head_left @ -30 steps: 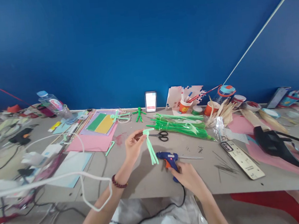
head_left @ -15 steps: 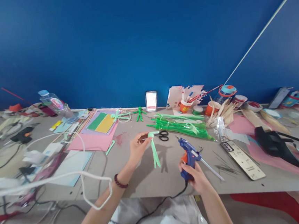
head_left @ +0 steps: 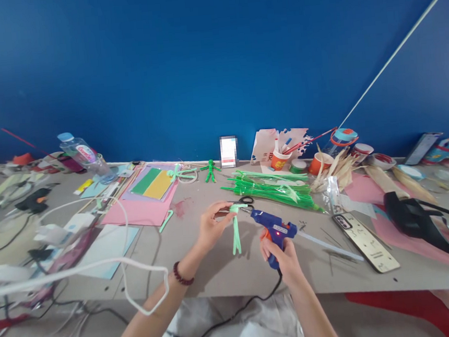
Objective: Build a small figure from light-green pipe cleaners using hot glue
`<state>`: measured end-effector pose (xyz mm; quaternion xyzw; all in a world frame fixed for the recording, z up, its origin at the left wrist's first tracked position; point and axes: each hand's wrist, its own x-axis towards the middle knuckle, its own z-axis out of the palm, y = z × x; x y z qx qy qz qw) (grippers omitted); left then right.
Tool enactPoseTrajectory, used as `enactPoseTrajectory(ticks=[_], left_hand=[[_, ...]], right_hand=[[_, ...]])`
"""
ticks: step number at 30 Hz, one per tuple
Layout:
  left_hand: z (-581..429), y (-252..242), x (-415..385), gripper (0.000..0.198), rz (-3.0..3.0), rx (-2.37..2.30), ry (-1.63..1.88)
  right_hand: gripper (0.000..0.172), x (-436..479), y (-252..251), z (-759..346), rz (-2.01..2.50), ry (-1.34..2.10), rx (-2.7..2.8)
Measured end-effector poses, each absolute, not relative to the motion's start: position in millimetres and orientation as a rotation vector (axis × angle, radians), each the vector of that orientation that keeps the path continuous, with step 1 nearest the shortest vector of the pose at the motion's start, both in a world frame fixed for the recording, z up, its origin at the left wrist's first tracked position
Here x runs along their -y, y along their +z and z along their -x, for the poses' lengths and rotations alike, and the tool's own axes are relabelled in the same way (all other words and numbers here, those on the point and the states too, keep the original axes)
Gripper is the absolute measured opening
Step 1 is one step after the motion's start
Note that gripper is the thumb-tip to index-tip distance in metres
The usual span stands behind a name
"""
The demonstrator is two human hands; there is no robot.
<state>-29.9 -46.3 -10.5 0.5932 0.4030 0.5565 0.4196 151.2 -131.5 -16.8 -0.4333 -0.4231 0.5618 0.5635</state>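
Observation:
Pinched in the fingers of my left hand is a light green pipe cleaner figure, its long strands hanging down above the table. My right hand is wrapped round the handle of a blue glue gun, with its nozzle pointing left, close to the upper part of the figure. A small red light glows on the gun, and a white glue stick sticks out of its back. Behind the figure lie scissors, their blades mostly hidden by it and my hand.
A bundle of green pipe cleaners lies beyond the glue gun. A small green figure stands near a bright phone at the wall. Pink paper is on the left, a patterned phone on the right. A white cable crosses the left side.
My right hand has brought the glue gun left and tipped it level, with its nozzle now near the figure. My left hand has shifted slightly right with the figure.

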Motion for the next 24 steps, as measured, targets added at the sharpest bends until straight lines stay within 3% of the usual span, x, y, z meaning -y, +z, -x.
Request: enactPoseTrajectory(ticks=[24], left_hand=[[29.2,-3.2,50.6,0.023,-1.583,-0.942,1.36]], right_hand=[[0.03,129.5,-16.5,-146.2,1.106,1.277,0.999]])
